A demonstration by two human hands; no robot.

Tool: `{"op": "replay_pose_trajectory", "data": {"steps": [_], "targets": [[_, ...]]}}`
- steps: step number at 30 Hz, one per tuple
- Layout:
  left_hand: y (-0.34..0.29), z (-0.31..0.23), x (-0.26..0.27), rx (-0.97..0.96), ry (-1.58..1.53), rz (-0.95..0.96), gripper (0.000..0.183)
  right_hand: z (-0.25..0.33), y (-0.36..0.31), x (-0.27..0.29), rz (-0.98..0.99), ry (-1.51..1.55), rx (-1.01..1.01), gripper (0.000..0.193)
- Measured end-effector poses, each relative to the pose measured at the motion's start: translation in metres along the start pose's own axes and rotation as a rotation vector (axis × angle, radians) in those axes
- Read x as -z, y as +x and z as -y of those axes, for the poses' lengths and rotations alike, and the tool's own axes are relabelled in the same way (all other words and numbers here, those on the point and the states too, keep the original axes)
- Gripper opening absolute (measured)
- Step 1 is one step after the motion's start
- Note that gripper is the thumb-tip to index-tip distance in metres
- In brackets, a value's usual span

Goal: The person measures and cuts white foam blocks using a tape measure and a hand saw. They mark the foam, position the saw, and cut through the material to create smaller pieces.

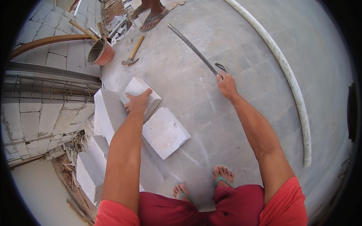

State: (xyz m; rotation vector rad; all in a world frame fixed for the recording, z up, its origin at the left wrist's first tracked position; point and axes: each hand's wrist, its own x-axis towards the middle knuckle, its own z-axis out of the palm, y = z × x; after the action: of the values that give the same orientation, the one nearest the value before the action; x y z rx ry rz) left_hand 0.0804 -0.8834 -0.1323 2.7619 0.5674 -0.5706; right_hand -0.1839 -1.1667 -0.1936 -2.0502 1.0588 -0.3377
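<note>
My left hand (137,101) is closed over the upper part of a white lightweight concrete block (150,102), thumb and fingers spread across its edges. Just nearer lies a second white block (166,132), flat on the floor. Larger white blocks (107,109) stand to the left, partly covered by my left forearm. My right hand (226,86) grips one end of a long metal ruler (194,49), which points away to the far left above the floor. A small black loop-shaped thing (221,67) shows beside the ruler at my fingers; I cannot make out what it is.
A wooden-handled hammer (132,52) lies on the grey floor (260,113) beyond the blocks. An orange bucket (103,54) stands beside the block wall (34,120) at left. A long pale pipe (284,67) curves along the right. Another person's sandalled foot (154,19) is at the far side.
</note>
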Motion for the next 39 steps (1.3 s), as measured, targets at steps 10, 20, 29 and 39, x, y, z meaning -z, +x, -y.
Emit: {"op": "replay_pose_trajectory", "data": {"steps": [10, 20, 29, 39], "targets": [[0.000, 0.041, 0.103, -0.342, -1.296, 0.898, 0.089, 0.086, 0.003, -0.025, 0.381, 0.391, -0.128, 0.031], [-0.133, 0.110, 0.117, -0.532, -1.584, 0.912, 0.093, 0.218, -0.071, 0.021, 0.849, 1.029, -0.260, 0.028], [-0.207, 0.129, 0.140, -1.005, -1.274, 0.855, 0.116, 0.217, -0.112, 0.050, 0.867, 0.942, -0.224, 0.027], [-0.202, 0.152, 0.155, -0.923, -1.375, 0.903, 0.117, 0.240, -0.127, 0.044, 0.870, 0.775, -0.177, 0.028]]}}
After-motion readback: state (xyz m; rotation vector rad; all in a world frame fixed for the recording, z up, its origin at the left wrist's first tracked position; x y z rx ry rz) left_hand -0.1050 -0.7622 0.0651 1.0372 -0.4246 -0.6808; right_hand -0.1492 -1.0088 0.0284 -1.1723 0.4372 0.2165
